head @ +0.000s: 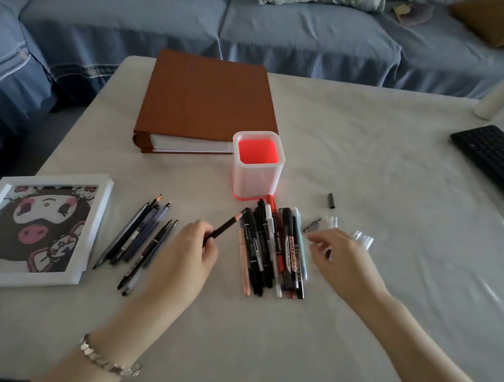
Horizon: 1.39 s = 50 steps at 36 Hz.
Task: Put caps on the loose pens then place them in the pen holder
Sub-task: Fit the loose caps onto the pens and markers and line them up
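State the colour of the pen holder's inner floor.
Bright red; the pen holder has translucent white walls. Head view.

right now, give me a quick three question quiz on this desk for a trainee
1. True or false: the pen holder already has pens standing in it.
2. What does the left hand grip? A) a dark pencil B) a ruler C) a pair of scissors
3. Fill in: the lone black cap lies to the person's ____ of the holder.
Key: 1 false; 2 A; 3 right.
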Each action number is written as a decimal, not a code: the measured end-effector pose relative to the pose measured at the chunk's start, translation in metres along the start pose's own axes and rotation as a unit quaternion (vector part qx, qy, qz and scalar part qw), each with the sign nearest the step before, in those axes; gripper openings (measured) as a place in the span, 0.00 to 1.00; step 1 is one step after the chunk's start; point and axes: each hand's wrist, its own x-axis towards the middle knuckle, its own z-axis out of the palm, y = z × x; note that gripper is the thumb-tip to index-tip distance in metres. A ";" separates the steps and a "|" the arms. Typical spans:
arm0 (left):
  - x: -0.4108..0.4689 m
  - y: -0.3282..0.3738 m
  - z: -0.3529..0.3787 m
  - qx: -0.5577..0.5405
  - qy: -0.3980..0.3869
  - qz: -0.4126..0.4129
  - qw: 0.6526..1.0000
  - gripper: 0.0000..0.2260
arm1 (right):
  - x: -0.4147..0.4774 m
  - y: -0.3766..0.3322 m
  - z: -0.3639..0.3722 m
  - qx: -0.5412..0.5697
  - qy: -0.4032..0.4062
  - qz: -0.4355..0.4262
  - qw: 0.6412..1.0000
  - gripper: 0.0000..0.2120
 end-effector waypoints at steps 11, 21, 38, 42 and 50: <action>-0.014 0.023 0.009 -0.102 -0.062 0.022 0.993 0.05 | 0.020 0.071 -0.042 -0.046 0.011 0.211 0.976 0.15; -0.020 0.018 0.004 -0.114 -0.084 -0.007 0.990 0.05 | 0.029 0.058 -0.021 -0.063 0.032 0.193 0.979 0.11; -0.019 0.022 0.002 -0.130 -0.079 -0.024 0.988 0.07 | 0.050 0.020 -0.004 0.037 0.057 0.167 0.984 0.10; -0.021 0.026 0.001 -0.155 -0.078 -0.029 0.984 0.08 | 0.033 -0.002 -0.017 0.262 0.062 0.142 0.952 0.05; -0.027 0.038 0.000 -0.199 -0.104 -0.031 0.974 0.08 | -0.006 -0.033 -0.018 0.540 0.038 0.104 0.835 0.07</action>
